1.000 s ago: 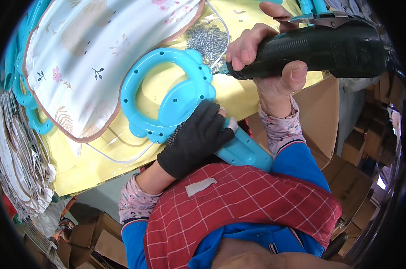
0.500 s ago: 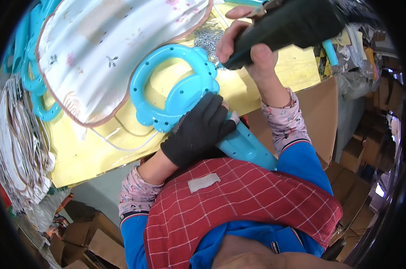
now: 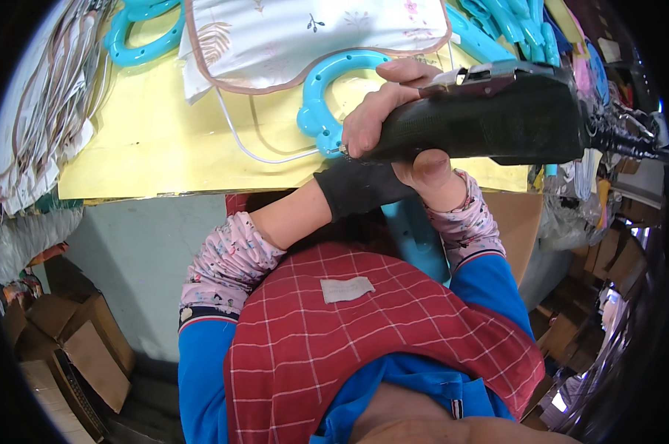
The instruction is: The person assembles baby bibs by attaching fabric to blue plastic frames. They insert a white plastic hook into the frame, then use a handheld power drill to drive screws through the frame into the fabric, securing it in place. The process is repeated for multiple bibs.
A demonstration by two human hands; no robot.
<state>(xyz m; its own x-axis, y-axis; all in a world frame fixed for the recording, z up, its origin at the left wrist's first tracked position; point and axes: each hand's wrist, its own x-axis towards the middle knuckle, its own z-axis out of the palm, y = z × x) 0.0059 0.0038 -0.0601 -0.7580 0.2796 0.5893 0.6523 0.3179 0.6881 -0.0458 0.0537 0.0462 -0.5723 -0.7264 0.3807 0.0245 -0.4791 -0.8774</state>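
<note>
My right hand (image 3: 382, 111) is closed round a thick black electric screwdriver (image 3: 497, 118), held nearly level with its tip pointing left. The tip meets the lower lobed edge of a turquoise plastic ring frame (image 3: 316, 111), close to the end of a thin white cord (image 3: 260, 157). Under the screwdriver, my black-gloved left hand (image 3: 360, 191) lies across the frame where ring and handle join; its fingers are hidden now. Toward my lap runs the frame's long handle (image 3: 416, 233). The tool covers the ring's right side.
A flowered white fabric panel with brown edging (image 3: 319, 37) lies beyond the ring on the yellow tabletop (image 3: 142, 140). Similar turquoise parts (image 3: 497, 26) are heaped at the far right. Bundled edged pieces (image 3: 46, 111) hang at the left. Cardboard boxes (image 3: 90, 355) stand below.
The view has turned. The screwdriver has swung lower across the ring, its tip shifting from the upper right lobes to the lower ones. It now hides my left fingers, which gripped the frame before.
</note>
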